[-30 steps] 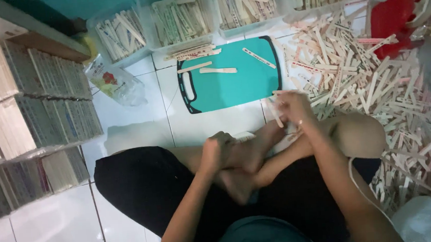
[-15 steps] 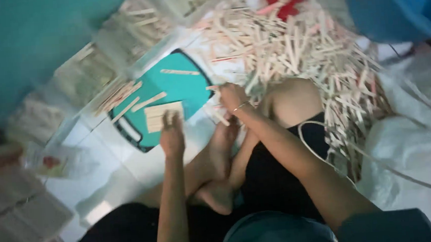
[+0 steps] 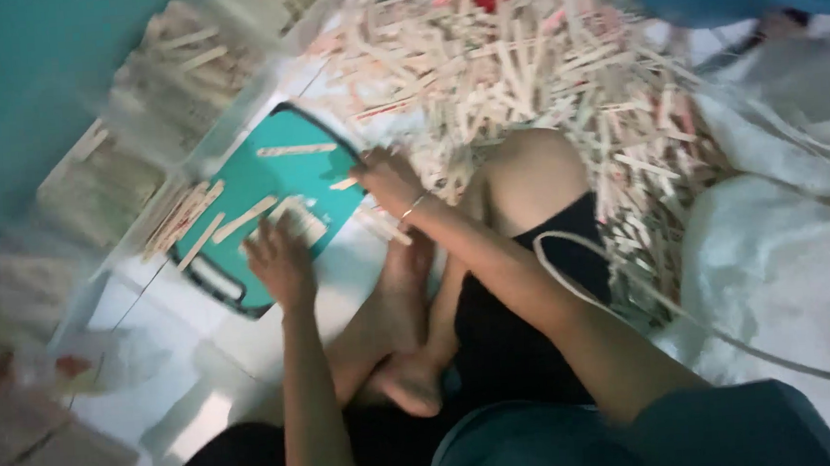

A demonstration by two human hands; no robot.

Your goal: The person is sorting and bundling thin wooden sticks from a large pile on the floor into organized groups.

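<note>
A small batch of flat wooden sticks (image 3: 304, 221) lies on the teal cutting board (image 3: 282, 179), near the board's lower right edge, its long axis running from lower left to upper right across the picture; motion blur hides the single sticks in it. The left hand (image 3: 277, 256) rests on the batch's lower end with fingers spread flat, pressing rather than clenched around anything. The right hand (image 3: 388, 179) sits at the board's right edge with fingers curled over a few sticks (image 3: 384, 225) that jut toward the lower right; how tight that hold is cannot be told. More loose sticks (image 3: 241, 220) lie on the board's left part, angled the same way, and another one (image 3: 297, 150) lies near its upper edge. Bare white floor tile (image 3: 214, 408) opens below the board, while a large heap of sticks (image 3: 540, 72) crowds the right side up to the bent knee (image 3: 527, 173). Compared with half a second ago, the left hand has slid further onto the batch, and the right hand has moved closer to the board.
</note>
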